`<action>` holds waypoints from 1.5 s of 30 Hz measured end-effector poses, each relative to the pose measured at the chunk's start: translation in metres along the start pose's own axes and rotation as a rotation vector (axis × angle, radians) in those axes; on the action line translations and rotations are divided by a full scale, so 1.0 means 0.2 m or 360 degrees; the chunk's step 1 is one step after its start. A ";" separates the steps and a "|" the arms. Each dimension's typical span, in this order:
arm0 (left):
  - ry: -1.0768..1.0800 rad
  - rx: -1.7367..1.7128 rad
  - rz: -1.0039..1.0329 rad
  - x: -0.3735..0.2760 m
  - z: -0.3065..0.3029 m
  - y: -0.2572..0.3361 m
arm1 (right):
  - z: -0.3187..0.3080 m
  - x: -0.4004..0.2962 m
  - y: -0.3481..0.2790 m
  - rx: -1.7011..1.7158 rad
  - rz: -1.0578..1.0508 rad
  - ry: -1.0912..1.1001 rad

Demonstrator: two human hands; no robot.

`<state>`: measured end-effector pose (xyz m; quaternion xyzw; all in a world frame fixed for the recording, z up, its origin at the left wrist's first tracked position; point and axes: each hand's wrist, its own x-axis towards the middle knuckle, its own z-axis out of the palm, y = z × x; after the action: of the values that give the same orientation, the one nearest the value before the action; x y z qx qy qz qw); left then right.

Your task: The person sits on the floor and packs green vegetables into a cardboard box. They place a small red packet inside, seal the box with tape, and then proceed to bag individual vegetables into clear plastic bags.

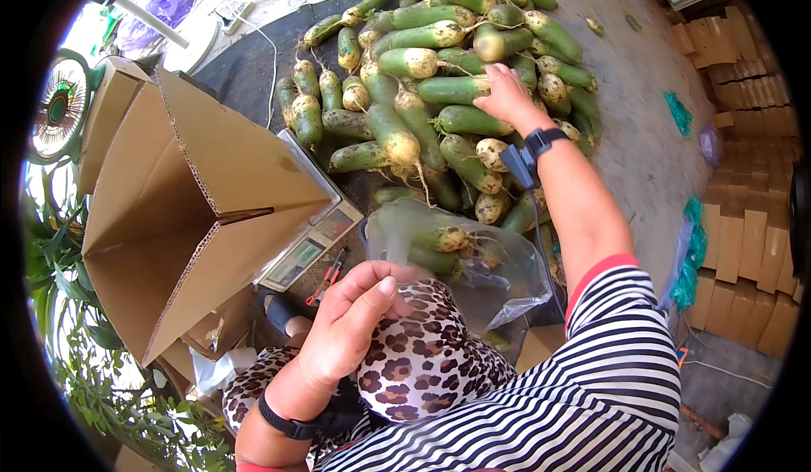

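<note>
A large pile of green radishes (405,111) with pale, soil-specked ends and thin roots lies on a dark sheet. My right hand (507,95) reaches over the pile, fingers spread at the pale end of one green radish (453,90); whether it grips it I cannot tell. Near my knees, my left hand (367,310) pinches the edge of a clear plastic bag (507,269). The bag spreads out to the right, with radishes showing through or beside it. An open cardboard box (253,162) stands on a digital scale (310,250) at the left.
Red-handled pliers or cutters (326,279) lie beside the scale. A green fan (60,108) and leafy plants (95,301) are at the far left. Stacked cardboard (754,231) lines the right side, with green plastic netting or bags (690,257) near it. A cable hangs from my right wrist device.
</note>
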<state>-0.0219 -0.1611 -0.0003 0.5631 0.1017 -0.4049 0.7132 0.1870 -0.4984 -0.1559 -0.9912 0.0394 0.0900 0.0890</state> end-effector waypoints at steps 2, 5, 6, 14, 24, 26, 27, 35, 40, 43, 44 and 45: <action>0.0013 -0.0014 0.0008 -0.01 -0.01 0.00 | 0.05 0.08 0.02 -0.0052 0.0010 -0.0070; 0.0036 -0.0021 -0.0022 -0.02 -0.01 0.01 | 0.04 0.12 -0.03 -0.0243 0.0018 -0.0239; 0.0041 -0.0015 -0.0010 -0.02 -0.01 0.02 | 0.02 0.12 -0.03 -0.0324 0.0008 -0.0306; 0.0054 -0.0003 0.0081 0.02 -0.03 0.01 | -0.02 0.07 -0.10 -0.0297 0.0112 -0.0331; 0.0139 -0.0433 0.0219 0.06 -0.01 -0.02 | -0.33 -0.77 0.16 0.1675 -0.0002 -0.1000; 0.0136 -0.0462 0.0206 0.07 -0.01 -0.01 | -0.35 -0.98 0.17 0.1645 -0.0149 -0.1120; 0.0132 -0.0474 0.0200 0.07 -0.01 -0.01 | -0.35 -1.07 0.16 0.1688 -0.0232 -0.1189; 0.0067 -0.0415 0.0200 0.08 -0.01 -0.04 | 0.32 -1.27 -0.12 0.1668 0.0208 -0.1065; 0.0074 -0.0401 0.0196 0.09 -0.01 -0.04 | 0.41 -1.21 -0.29 0.1274 -0.0199 -0.0651; 0.0033 -0.0390 0.0191 0.09 -0.02 -0.06 | 0.48 -1.30 -0.31 0.1333 -0.0112 -0.0281; 0.0040 -0.0370 0.0195 0.09 -0.02 -0.06 | 0.53 -1.33 -0.30 0.1519 0.0041 -0.0226; 0.0049 -0.0351 0.0191 0.09 -0.01 -0.06 | 0.56 -1.36 -0.29 0.1705 0.0201 -0.0173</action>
<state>-0.0167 -0.1680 -0.0204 0.4923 0.1227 -0.3393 0.7921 -0.0943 -0.4049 -0.2032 -0.7966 0.1347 0.1137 0.5782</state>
